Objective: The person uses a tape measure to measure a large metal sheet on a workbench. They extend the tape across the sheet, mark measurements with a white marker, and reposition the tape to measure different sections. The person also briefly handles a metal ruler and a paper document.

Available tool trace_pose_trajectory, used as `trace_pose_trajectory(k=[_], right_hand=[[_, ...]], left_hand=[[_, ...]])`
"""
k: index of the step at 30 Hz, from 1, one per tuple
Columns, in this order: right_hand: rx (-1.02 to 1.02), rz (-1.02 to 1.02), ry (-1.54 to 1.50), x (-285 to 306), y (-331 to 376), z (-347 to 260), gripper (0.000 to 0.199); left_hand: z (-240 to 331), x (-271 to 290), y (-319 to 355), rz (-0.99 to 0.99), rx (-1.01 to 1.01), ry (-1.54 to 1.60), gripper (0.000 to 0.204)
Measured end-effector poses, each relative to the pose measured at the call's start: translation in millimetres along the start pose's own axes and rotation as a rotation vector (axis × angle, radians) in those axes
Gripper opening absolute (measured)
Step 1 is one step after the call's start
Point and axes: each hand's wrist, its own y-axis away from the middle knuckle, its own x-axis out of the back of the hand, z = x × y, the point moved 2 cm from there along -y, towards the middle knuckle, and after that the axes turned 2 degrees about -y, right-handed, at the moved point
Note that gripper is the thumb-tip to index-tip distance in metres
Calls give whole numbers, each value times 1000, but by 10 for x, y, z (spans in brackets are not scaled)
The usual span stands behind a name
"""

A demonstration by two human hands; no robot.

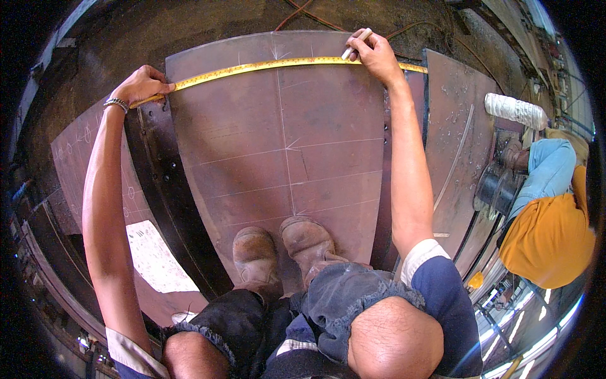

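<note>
A yellow tape measure (265,64) stretches from left to right across the far part of a reddish-brown steel plate (240,120). Fingers of my left hand (144,86) pinch the tape near the plate's left edge, and a short length runs on beneath that hand. At the right, my right hand (377,58) is closed around a white chalk stick (357,43), its lower end near the tape's upper edge. Beyond this hand the tape reaches the dark gap before the neighbouring plate. Thin white lines and arrow marks cross the plate in front of me.
My boots (307,239) stand on the plate's near part. A dark drilled steel bar (161,148) runs along its left. To the right are another steel plate (461,107), a white wrapped roll (516,111) and a crouching person in an orange top (548,240). Cables (297,11) lie beyond.
</note>
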Motion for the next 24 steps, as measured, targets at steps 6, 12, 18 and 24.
trace_pose_trajectory(k=[6,12,18,24], right_hand=[[6,8,-8,51,4,23,16],[-16,32,5,33,13,-17,16],[3,20,22,162,-136,124,22],[14,-26,29,142,-157,96,23]], left_hand=[[-1,-7,-7,-5,-5,19,35],[-2,-4,20,-9,9,44,34],[21,1,5,-12,-5,9,34],[65,2,49,3,24,33,33]])
